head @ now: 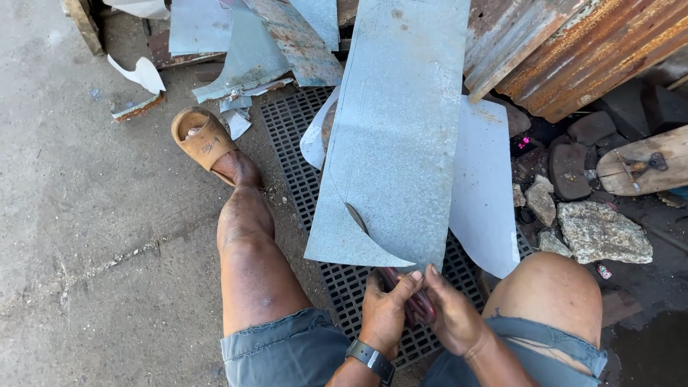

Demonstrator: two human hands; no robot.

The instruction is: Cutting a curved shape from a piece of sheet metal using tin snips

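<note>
Outdoor yard, bare concrete ground (86,215) at left, scattered with metal offcuts (247,50). Sandalled foot (204,140) on concrete beside black grid mat (294,143). Rusty corrugated sheets (573,50), stones (602,233) at right. Galvanised metal sheet (401,129) lies tilted over mat, between knees, near edge just ahead of hands. Left hand (385,315), watch on wrist, and right hand (451,315) both clenched round reddish handles of tin snips (412,297); blade (356,217) bites into sheet along curved cut.
</note>
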